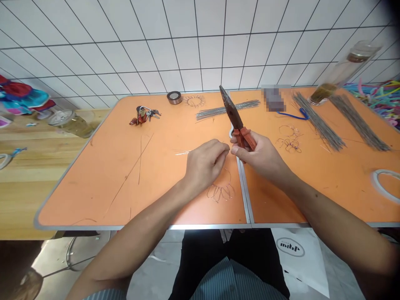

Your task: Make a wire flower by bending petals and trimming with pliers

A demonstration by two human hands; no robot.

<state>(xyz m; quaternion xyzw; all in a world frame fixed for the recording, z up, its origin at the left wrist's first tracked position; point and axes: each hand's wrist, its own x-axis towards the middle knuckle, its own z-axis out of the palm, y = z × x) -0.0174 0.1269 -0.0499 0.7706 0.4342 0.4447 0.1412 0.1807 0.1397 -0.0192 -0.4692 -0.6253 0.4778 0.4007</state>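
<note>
My right hand [264,156] is wrapped around the red handles of a pair of pliers [236,118], whose dark jaws point up and away from me. Close beside it, my left hand [204,162] is closed in a pinch on thin wires; their pale ends [183,153] stick out to the left of the fist. Below the left hand is a wire ring with several petal-like loops [221,192]; I cannot tell whether it hangs from the fingers or lies on the orange table [175,191]. What sits between the fingertips is hidden.
A bundle of wires [226,109] lies behind my hands, with a tape roll [174,97] and keys [145,115] to its left. On the right are more wire bundles [318,121], bent wire loops [290,143], a tilted-looking glass jar [325,89] and a white ring-shaped roll [378,183].
</note>
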